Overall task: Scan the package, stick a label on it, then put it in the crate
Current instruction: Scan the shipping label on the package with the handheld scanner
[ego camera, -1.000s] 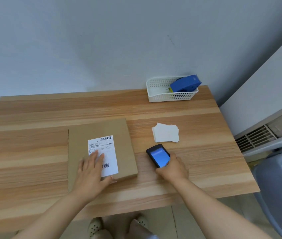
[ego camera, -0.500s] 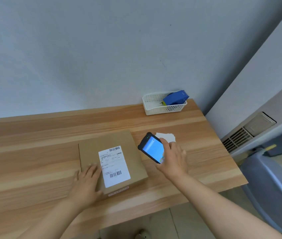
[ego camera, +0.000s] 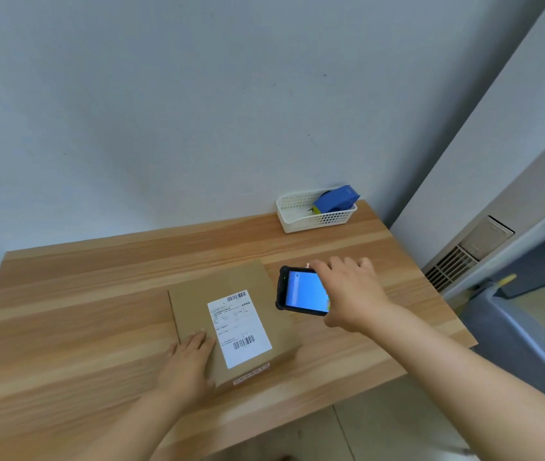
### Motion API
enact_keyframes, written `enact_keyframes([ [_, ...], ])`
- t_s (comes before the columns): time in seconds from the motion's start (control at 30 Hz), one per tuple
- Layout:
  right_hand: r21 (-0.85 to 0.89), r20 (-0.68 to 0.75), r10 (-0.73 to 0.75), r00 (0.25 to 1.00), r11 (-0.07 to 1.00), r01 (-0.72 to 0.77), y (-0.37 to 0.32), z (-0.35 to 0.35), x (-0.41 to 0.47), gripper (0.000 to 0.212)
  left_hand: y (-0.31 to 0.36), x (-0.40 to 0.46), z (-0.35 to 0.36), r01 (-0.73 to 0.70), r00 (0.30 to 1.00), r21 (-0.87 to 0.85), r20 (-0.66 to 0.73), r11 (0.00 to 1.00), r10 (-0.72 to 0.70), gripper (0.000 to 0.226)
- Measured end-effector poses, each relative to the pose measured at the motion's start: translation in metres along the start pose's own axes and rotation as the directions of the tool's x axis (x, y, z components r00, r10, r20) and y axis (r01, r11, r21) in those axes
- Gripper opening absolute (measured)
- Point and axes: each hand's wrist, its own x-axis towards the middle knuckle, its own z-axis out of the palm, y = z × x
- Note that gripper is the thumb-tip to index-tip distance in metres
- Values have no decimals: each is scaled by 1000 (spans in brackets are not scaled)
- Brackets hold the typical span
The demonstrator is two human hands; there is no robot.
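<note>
Cardboard package lies flat on wooden table, near the front edge, roughly centre. White shipping label with two barcodes is stuck on its top face; a small strip with red marks shows on the front side. Left hand rests palm-down on the package's near-left corner, fingers straight and held close together, tips just touching the label's left edge, thumb down over the front side. Right hand holds a black handheld scanner off the table, just right of the package's far-right corner, blue screen lit and tilted up toward the camera. Fingers curl over the scanner's top and right edge, gripping it; thumb position hidden behind the hand, cannot tell. Something pale peeks out by the fingertips, too blurred to identify. White perforated basket sits at the table's far-right corner against the wall, a blue tape dispenser inside it. Grey bin stands on the floor right of the table, only partly in view.
</note>
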Motion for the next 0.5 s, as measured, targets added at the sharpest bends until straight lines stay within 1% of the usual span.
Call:
enact_keyframes([
  [0.23, -219, 91, 8, 996, 976, 12, -15, -45, -24, 64, -11, 0, 7, -18, 1000, -70, -11, 997, 17, 86],
  [0.33, -302, 150, 25, 988, 953, 22, -20, -56, -36, 61, -14, -1, 10, -34, 999, -76, -26, 997, 32, 86],
  [0.5, -387, 194, 37, 980, 921, 42, -23, -64, -50, 55, -17, -2, 11, -50, 998, -86, -33, 995, 47, 86],
])
